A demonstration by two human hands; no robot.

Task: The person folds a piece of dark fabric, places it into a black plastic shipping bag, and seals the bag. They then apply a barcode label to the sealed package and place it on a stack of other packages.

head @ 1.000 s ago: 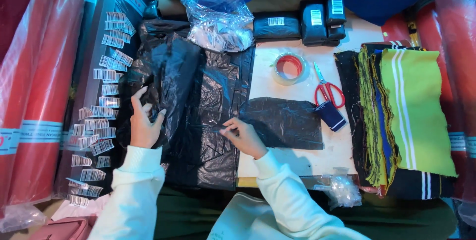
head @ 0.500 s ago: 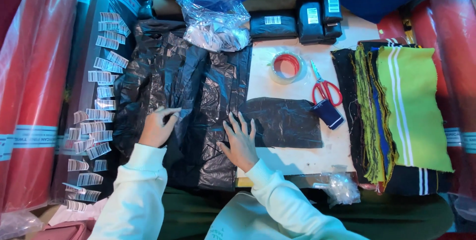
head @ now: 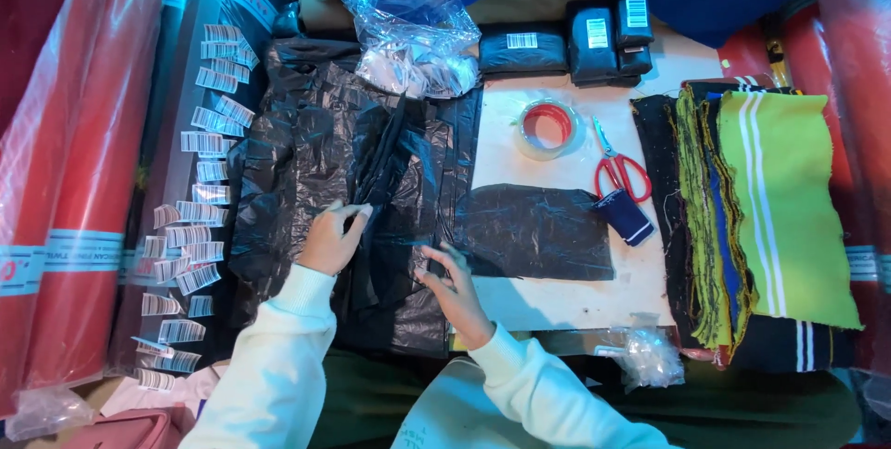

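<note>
The left hand (head: 327,240) pinches a bunched fold of black plastic bag (head: 385,157), whose long axis runs up and away from the fingers. The right hand (head: 455,284), fingers closed on the sheet's lower edge, lies just right, near the counter (head: 557,296).

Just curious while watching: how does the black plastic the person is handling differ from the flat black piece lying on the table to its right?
The black plastic bags under both hands are large, crumpled and piled, with one fold lifted in the left hand; the flat black piece is smaller, smooth and lies spread out alone on the pale table. The right hand pinches the pile's edge beside the flat piece. Both are shiny black plastic.
</note>
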